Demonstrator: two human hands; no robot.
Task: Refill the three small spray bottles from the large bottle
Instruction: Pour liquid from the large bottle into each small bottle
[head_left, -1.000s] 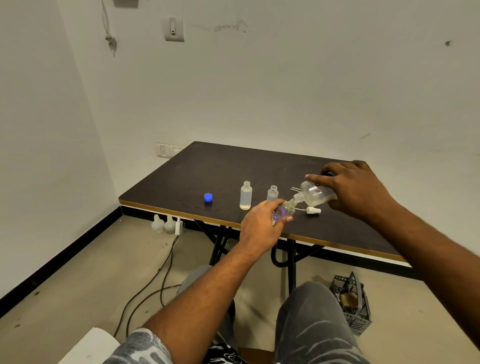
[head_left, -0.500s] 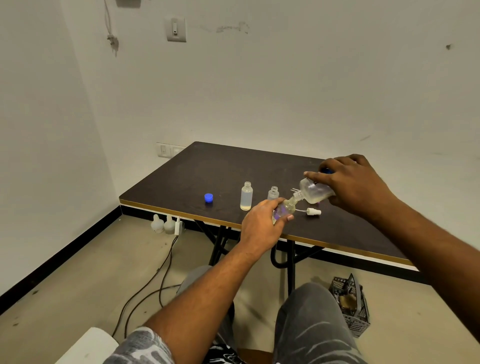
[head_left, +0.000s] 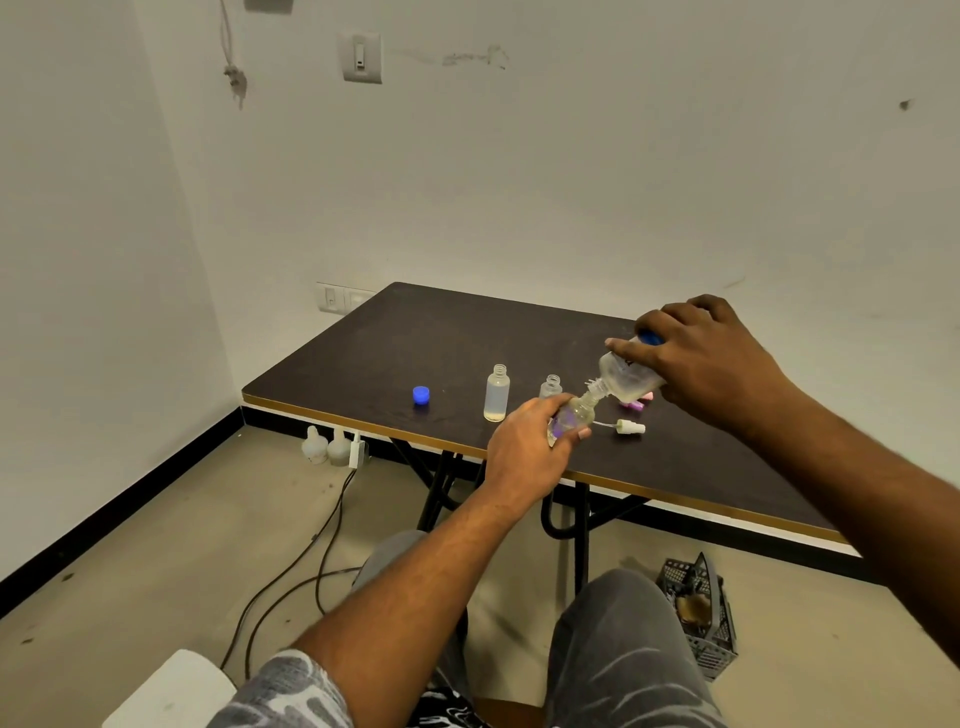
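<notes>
Pouring, judged the step in hand. Gripped in left hand (head_left: 524, 452), fingers wrapped round its body: small spray bottle (head_left: 571, 418), just above the tabletop's (head_left: 467, 332) front edge, long axis tilted, open neck pointing up and right. Clasped from above by right hand (head_left: 701, 358), fingers curled: large bottle (head_left: 626, 379), long axis slanting, mouth down-left, meeting that neck. Fill level unreadable. Next, probably: level the large bottle before overflow, then on to the taller uncapped bottle (head_left: 497, 393) and shorter uncapped bottle (head_left: 550, 387), upright just left.

White walls (head_left: 623, 156), a beige floor (head_left: 156, 545), a dark table (head_left: 441, 338) with black legs (head_left: 581, 519).
</notes>
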